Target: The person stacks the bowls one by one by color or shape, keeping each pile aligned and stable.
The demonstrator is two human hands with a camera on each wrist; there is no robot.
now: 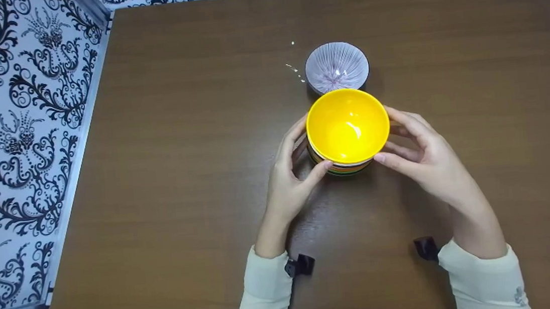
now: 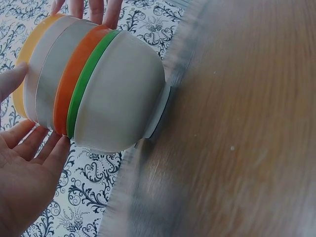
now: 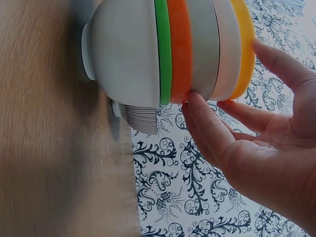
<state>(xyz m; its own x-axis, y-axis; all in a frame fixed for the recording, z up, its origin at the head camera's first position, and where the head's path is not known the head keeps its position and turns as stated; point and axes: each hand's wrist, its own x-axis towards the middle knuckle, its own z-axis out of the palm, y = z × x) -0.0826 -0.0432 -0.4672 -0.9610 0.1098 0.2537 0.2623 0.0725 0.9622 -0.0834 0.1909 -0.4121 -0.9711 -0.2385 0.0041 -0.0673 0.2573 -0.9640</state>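
Observation:
A stack of several nested bowls (image 1: 348,127) is upright between my two hands. Its top bowl is yellow; below it the wrist views show pale, grey, orange and green rims, and a white bowl (image 2: 121,89) lies lowest. My left hand (image 1: 287,178) grips the left side, thumb near the yellow rim. On the right side my right hand (image 1: 424,158) holds the stack, its thumb at the front and its fingers along the wall. Whether the stack's foot touches the table is hard to tell. Just behind stands a smaller pale bowl (image 1: 337,62) with fine dark lines, partly hidden by the stack.
Several small pale specks (image 1: 295,69) lie left of the lined bowl on the brown wooden table (image 1: 194,157). Its light metal edge (image 1: 79,138) runs down the left. Beyond are panels with black scroll patterns (image 1: 16,139).

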